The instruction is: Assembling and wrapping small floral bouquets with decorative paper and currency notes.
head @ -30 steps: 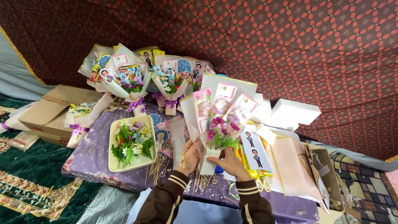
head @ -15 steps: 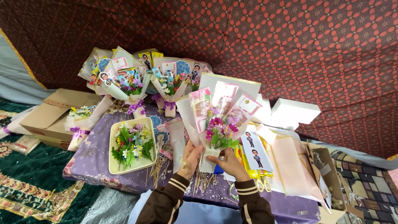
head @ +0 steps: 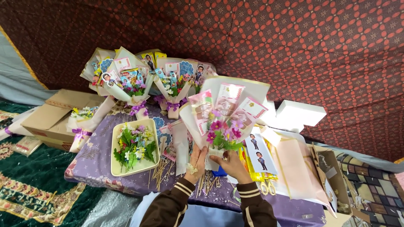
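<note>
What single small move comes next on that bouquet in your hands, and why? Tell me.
Probably pinch the wrap tighter at the base with the left hand. The bouquet stands upright off the table, both hands cup only its stem end, the right hand under the flowers, and the paper fans loose above.

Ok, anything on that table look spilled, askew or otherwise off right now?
Thin wooden sticks lie scattered loose over the front edge of the purple tablecloth, beside the tray of flowers. One wrapped bouquet has tipped against the cardboard box. The bouquet in hand looks intact.
</note>
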